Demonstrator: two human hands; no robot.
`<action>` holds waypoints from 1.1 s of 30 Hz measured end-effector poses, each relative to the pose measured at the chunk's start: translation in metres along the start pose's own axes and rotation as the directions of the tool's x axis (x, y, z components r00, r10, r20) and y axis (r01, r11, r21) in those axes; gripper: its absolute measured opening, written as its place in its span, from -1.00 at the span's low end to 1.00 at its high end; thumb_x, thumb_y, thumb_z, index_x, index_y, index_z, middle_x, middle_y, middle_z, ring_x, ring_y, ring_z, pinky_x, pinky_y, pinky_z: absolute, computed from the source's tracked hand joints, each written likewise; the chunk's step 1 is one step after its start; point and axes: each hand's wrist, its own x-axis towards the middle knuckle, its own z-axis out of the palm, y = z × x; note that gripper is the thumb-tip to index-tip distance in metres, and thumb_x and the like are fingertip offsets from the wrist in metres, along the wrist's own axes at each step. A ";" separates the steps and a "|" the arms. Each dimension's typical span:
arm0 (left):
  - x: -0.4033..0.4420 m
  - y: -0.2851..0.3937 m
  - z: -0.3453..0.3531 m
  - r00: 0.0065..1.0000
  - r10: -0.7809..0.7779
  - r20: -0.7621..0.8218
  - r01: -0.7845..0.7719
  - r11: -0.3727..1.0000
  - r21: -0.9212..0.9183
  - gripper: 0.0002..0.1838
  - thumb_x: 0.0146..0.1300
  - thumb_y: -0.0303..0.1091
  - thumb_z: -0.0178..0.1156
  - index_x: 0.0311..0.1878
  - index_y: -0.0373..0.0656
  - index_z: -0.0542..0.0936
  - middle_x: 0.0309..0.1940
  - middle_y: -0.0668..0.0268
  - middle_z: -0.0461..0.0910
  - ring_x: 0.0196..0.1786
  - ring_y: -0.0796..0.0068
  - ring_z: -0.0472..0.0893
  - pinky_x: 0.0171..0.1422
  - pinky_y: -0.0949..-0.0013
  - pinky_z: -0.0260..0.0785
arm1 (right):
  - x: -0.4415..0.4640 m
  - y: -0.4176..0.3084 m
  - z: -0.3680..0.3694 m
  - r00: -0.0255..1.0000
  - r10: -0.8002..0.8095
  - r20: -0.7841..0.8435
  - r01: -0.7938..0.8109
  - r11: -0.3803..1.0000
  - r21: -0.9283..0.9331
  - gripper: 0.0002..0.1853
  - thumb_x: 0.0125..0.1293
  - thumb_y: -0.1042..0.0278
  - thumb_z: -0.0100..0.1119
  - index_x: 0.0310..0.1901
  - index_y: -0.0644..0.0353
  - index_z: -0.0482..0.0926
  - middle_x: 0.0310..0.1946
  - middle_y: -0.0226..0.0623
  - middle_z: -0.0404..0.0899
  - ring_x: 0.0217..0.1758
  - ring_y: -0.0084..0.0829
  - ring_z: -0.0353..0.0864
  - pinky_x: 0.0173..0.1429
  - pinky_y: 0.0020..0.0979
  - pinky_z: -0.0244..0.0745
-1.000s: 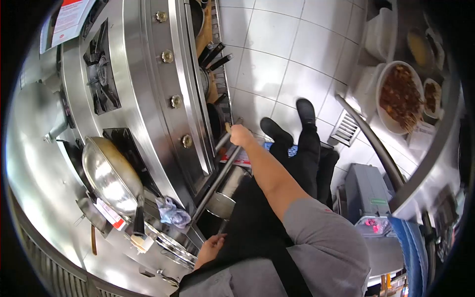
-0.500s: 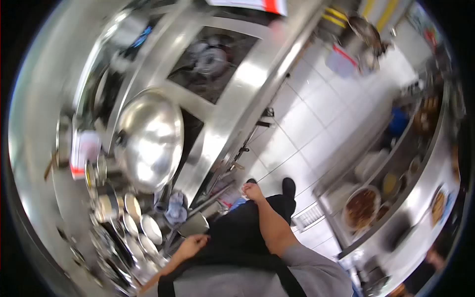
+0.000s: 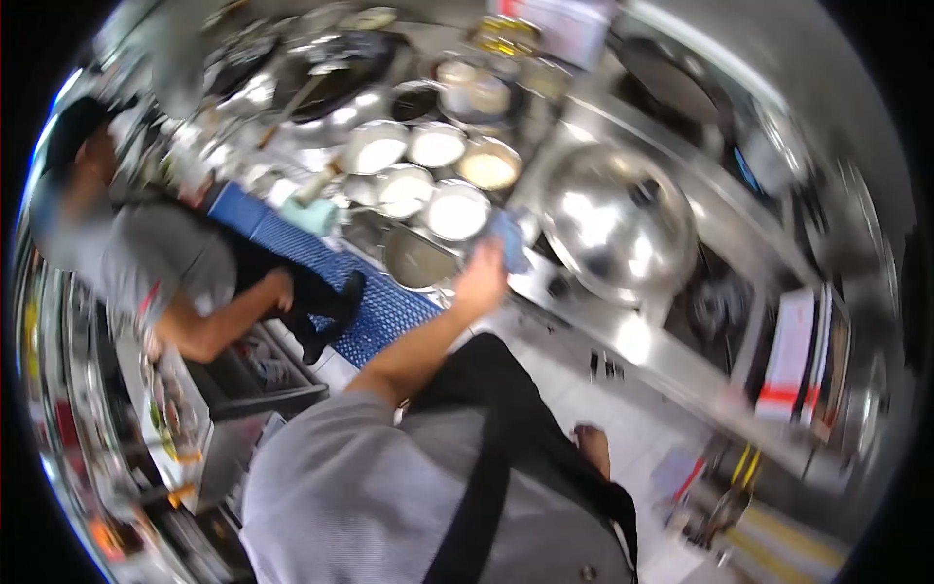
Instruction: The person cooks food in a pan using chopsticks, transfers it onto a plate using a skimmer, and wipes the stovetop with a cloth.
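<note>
My left hand (image 3: 482,280) reaches forward to the edge of the steel counter. Its blurred fingers are closed on a blue-grey cloth (image 3: 513,241), and part of the grip is hidden. Right beside the cloth, a large shiny domed lid (image 3: 620,222) sits on the stove. White-filled round containers (image 3: 457,210) stand just beyond the hand, and a rectangular steel pan (image 3: 418,258) is to its left. My right hand (image 3: 592,450) hangs low by my right leg, fingers loosely curled, with nothing visible in it.
A co-worker (image 3: 185,243) stands at the left beside a blue perforated mat (image 3: 389,316). A burner (image 3: 720,304) and a red-and-white box (image 3: 790,352) are to the right. At the back left is a dark wok (image 3: 341,73). Buckets and a ladle-like metal item (image 3: 725,511) stand lower right.
My view has swung left toward the containers, bringing the co-worker into sight. My left hand has moved from beside my body up to the cloth and closed on it.
</note>
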 end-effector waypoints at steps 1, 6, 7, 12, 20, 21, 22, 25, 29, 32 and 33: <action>0.003 0.012 -0.008 0.999 -0.053 -0.009 0.053 0.999 0.010 -0.31 0.26 -0.18 0.17 0.39 -0.18 0.16 0.26 -0.07 0.27 0.07 -0.24 0.53 0.08 -0.03 0.48 | 0.001 -0.068 -0.064 0.944 0.315 0.094 -0.328 0.874 0.360 -0.69 0.38 0.22 0.02 -0.14 0.27 0.65 -0.39 -0.16 0.71 -0.37 -0.36 0.69 -0.21 -0.30 0.56; 0.014 0.032 -0.007 0.970 -0.234 0.064 0.236 0.971 -0.026 -0.34 0.24 -0.25 0.14 0.38 -0.11 0.19 0.25 -0.09 0.30 -0.03 -0.23 0.59 0.03 -0.08 0.50 | 0.051 -0.136 -0.139 0.971 0.173 0.166 -0.211 0.943 0.258 -0.66 0.33 0.21 0.12 0.01 0.25 0.63 -0.35 -0.02 0.69 -0.24 -0.12 0.70 -0.08 -0.26 0.53; 0.009 0.023 0.001 0.982 -0.187 0.004 0.187 0.978 -0.088 -0.41 0.26 -0.25 0.11 0.34 -0.12 0.23 0.21 -0.07 0.34 -0.04 -0.22 0.58 0.01 -0.07 0.50 | 0.062 -0.156 -0.155 0.986 0.094 0.135 -0.129 0.950 0.283 -0.66 0.33 0.20 0.13 0.00 0.26 0.62 -0.33 -0.05 0.70 -0.21 -0.19 0.71 -0.06 -0.30 0.53; -0.061 0.028 -0.028 0.980 -0.195 0.044 0.197 0.903 -0.382 -0.65 0.32 -0.16 0.10 0.02 -0.21 0.51 -0.13 -0.04 0.56 -0.08 -0.10 0.59 -0.17 -0.01 0.44 | 0.111 -0.267 -0.225 0.910 -0.342 -0.235 0.406 0.854 0.326 -0.64 0.32 0.26 0.20 0.09 0.23 0.58 -0.18 -0.03 0.67 -0.14 -0.11 0.67 0.00 -0.28 0.52; -0.222 0.099 -0.015 0.841 -0.423 -0.338 0.255 0.860 -0.443 -0.68 0.42 -0.14 0.05 -0.17 -0.20 0.65 -0.13 0.09 0.57 -0.02 0.09 0.46 0.10 0.12 0.29 | 0.107 -0.281 -0.224 0.618 -0.785 -0.035 0.716 0.544 0.439 -0.80 0.22 0.42 0.26 -0.12 0.25 0.67 -0.24 -0.14 0.66 -0.09 -0.09 0.61 0.04 -0.25 0.49; -0.235 0.112 -0.021 0.817 -0.426 -0.389 0.249 0.869 -0.428 -0.70 0.38 -0.15 0.10 -0.17 -0.20 0.64 -0.13 0.11 0.57 0.01 0.09 0.45 0.12 0.11 0.29 | 0.101 -0.284 -0.223 0.570 -0.816 -0.096 0.772 0.492 0.403 -0.83 0.22 0.45 0.27 -0.18 0.30 0.67 -0.25 -0.13 0.66 -0.13 -0.15 0.62 0.01 -0.28 0.50; -0.247 0.121 -0.029 0.797 -0.419 -0.434 0.244 0.882 -0.404 -0.71 0.34 -0.15 0.15 -0.17 -0.21 0.63 -0.13 0.14 0.57 0.04 0.08 0.44 0.14 0.09 0.28 | 0.093 -0.288 -0.220 0.521 -0.837 -0.166 0.820 0.438 0.368 -0.87 0.21 0.48 0.28 -0.24 0.34 0.67 -0.26 -0.12 0.65 -0.17 -0.20 0.64 -0.02 -0.32 0.51; -0.278 0.132 -0.046 0.805 -0.425 -0.414 0.269 0.884 -0.383 -0.76 0.26 -0.24 0.22 -0.13 -0.19 0.64 -0.07 0.19 0.57 0.07 0.09 0.44 0.17 0.13 0.29 | 0.070 -0.291 -0.214 0.501 -0.838 -0.216 0.824 0.385 0.417 -0.90 0.22 0.51 0.24 -0.27 0.33 0.65 -0.29 -0.14 0.64 -0.16 -0.16 0.61 -0.02 -0.28 0.49; -0.296 0.135 -0.069 0.806 -0.369 -0.463 0.223 0.914 -0.340 -0.75 0.15 -0.43 0.20 -0.08 -0.21 0.61 -0.17 0.10 0.58 -0.06 0.04 0.51 0.10 0.14 0.36 | 0.059 -0.297 -0.210 0.403 -0.893 -0.200 0.864 0.299 0.405 -0.85 0.23 0.50 0.22 -0.18 0.34 0.59 -0.18 -0.08 0.61 -0.11 -0.12 0.59 0.02 -0.28 0.47; -0.301 0.142 -0.092 0.888 -0.258 -0.381 0.040 0.868 -0.495 -0.70 0.12 -0.51 0.12 -0.03 -0.24 0.55 -0.22 0.00 0.58 -0.17 -0.04 0.56 -0.04 0.13 0.43 | 0.047 -0.318 -0.214 0.326 -0.915 -0.238 0.898 0.221 0.381 -0.68 0.21 0.45 0.27 -0.01 0.36 0.53 -0.05 -0.01 0.55 -0.06 -0.15 0.58 0.05 -0.32 0.45; -0.302 0.142 -0.099 0.880 -0.276 -0.387 0.054 0.867 -0.495 -0.72 0.16 -0.49 0.13 -0.03 -0.23 0.55 -0.24 0.02 0.59 -0.20 0.02 0.58 -0.09 0.16 0.42 | 0.049 -0.320 -0.209 0.400 -0.908 -0.126 0.791 0.272 0.548 -0.69 0.19 0.45 0.30 -0.04 0.35 0.56 -0.08 -0.04 0.58 -0.07 -0.22 0.59 0.03 -0.35 0.45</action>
